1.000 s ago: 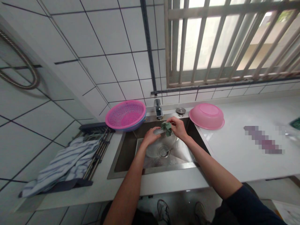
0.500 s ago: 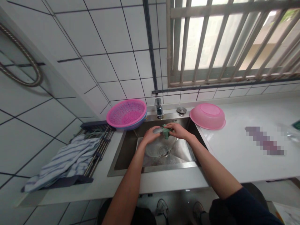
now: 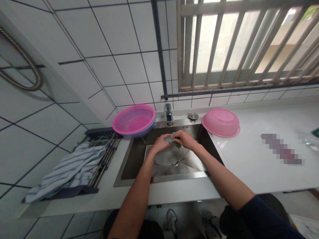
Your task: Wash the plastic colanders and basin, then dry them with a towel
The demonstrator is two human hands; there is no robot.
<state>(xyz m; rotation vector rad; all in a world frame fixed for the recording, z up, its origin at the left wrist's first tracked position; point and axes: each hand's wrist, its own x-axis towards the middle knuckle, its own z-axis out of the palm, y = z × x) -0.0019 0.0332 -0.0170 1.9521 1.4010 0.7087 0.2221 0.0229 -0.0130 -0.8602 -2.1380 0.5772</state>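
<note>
Over the steel sink (image 3: 128, 166), my left hand (image 3: 160, 144) grips the rim of a round, see-through strainer (image 3: 167, 156) with a fine mesh look. Whether it is wire or clear plastic I cannot tell. My right hand (image 3: 185, 139) has its fingers closed on a thin green cloth (image 3: 176, 143), pressed against the strainer's upper rim. Part of the cloth lies hidden under those fingers. The strainer is tilted above the sink floor and partly covers the drain (image 3: 176, 163).
Behind the sink stands a faucet (image 3: 168, 114), with a drain plug (image 3: 192, 117) to its right. A pink colander (image 3: 134, 121) nested in a blue basin sits back left. An upturned pink basin (image 3: 221, 123) is at right. A striped towel (image 3: 72, 166) covers the left rack.
My right hand has shifted slightly left with the green cloth along the strainer's rim. The strainer has turned a little, and its mesh pattern shows more clearly.
</note>
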